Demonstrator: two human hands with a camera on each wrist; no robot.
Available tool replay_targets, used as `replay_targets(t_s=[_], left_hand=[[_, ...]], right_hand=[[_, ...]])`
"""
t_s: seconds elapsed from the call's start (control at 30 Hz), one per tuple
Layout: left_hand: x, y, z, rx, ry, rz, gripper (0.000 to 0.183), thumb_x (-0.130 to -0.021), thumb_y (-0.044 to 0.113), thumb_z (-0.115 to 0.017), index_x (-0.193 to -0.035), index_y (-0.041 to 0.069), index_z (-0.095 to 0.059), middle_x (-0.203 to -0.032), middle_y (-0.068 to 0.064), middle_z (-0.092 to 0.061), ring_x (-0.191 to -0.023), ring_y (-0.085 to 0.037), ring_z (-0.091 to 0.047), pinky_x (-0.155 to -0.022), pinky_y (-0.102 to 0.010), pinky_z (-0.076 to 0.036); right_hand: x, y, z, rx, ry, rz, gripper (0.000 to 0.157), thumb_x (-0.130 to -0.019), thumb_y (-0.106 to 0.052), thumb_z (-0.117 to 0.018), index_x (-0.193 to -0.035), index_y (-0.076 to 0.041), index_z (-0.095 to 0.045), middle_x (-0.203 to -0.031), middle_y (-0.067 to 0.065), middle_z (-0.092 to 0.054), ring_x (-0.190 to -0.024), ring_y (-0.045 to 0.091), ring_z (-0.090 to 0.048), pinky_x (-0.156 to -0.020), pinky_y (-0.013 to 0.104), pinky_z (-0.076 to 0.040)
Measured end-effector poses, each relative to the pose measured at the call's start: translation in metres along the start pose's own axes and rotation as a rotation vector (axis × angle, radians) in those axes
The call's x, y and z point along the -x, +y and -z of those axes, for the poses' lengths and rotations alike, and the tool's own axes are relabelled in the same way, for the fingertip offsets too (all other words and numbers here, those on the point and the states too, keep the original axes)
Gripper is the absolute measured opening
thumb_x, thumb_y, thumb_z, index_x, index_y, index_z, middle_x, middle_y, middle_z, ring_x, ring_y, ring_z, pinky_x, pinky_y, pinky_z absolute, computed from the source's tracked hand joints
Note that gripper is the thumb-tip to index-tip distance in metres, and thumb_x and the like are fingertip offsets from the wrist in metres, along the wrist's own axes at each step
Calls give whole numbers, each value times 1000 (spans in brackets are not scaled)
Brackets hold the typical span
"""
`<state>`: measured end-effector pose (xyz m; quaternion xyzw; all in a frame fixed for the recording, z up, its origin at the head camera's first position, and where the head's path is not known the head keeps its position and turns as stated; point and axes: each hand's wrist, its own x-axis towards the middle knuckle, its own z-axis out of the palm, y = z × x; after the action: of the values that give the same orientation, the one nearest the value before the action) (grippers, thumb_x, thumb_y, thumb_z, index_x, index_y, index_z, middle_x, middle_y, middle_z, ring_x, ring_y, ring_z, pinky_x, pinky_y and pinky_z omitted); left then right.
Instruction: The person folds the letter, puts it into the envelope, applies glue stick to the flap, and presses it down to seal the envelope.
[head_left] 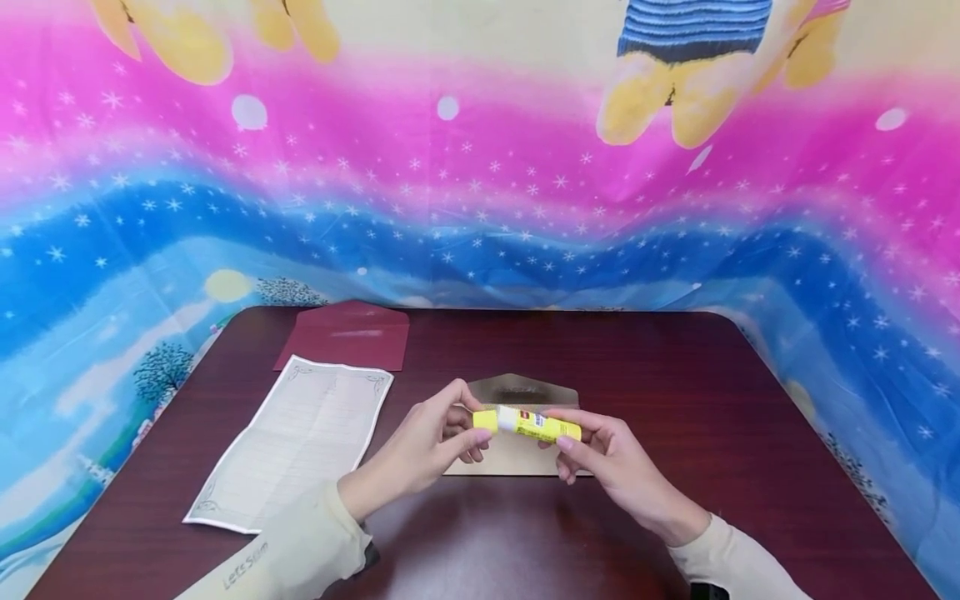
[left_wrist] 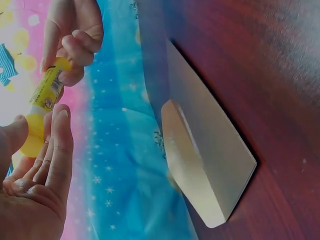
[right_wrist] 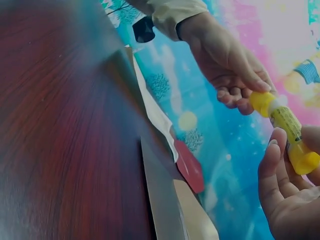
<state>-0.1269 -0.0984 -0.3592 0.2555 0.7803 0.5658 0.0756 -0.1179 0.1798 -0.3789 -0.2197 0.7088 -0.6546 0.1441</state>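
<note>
A yellow glue stick [head_left: 536, 425] is held level between both hands, above a gold envelope [head_left: 487, 462] on the table. My left hand [head_left: 438, 433] pinches the yellow cap [head_left: 485, 420] between thumb and fingers. At the other end, my right hand [head_left: 611, 450] pinches the labelled barrel near its yellow base. A whitish band shows between cap and barrel, also in the right wrist view, where the cap [right_wrist: 260, 103] sits at the barrel's end. The envelope's flap [left_wrist: 187, 160] is raised open toward the back, as the left wrist view shows.
Left of the hands lies a creased white sheet [head_left: 300, 442] with printed lines and ornate corners. Behind it a dark red envelope [head_left: 345, 337] rests near the table's back edge, its flap open. A patterned cloth [head_left: 480, 183] hangs around the dark wooden table [head_left: 637, 358].
</note>
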Motion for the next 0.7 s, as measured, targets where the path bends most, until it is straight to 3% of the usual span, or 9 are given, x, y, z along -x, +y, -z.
replay_targets(t_s=[0.17,0.3,0.5,0.7], left_hand=[[5,-1,-3,-13,-26,-27,20,-95,5,-68,-107,3,-52,-90,-19,-72,-74,-13,-71,-70,-29,-62],[8,-4,-6,-67,-44,-67,19,-95,9,-70,-106,5,-54,-90,-14,-72,-75,-6,-68,-69,-25,-60],[11,-9,-11,-140,-39,-107,18,-95,13,-70,-104,8,-56,-88,-7,-72,-76,-1,-63,-67,-21,-56],[14,-14,-15,-188,-18,-170,16,-96,16,-69,-103,10,-55,-87,-1,-70,-75,2,-60,-67,-20,-54]], right_hand=[[1,2,-1,117,-32,125,36,-98,1,-60,-134,9,-58,-98,-8,-71,-71,5,-64,-64,29,-59],[3,1,-4,257,-19,188,35,-95,0,-65,-130,4,-64,-103,-3,-74,-73,3,-63,-61,27,-57],[6,-3,-8,418,5,180,34,-95,-10,-70,-128,-2,-68,-108,8,-76,-68,0,-53,-55,22,-48],[6,-3,-10,441,-16,171,33,-97,-14,-68,-127,-2,-69,-109,10,-76,-70,-2,-54,-55,21,-49]])
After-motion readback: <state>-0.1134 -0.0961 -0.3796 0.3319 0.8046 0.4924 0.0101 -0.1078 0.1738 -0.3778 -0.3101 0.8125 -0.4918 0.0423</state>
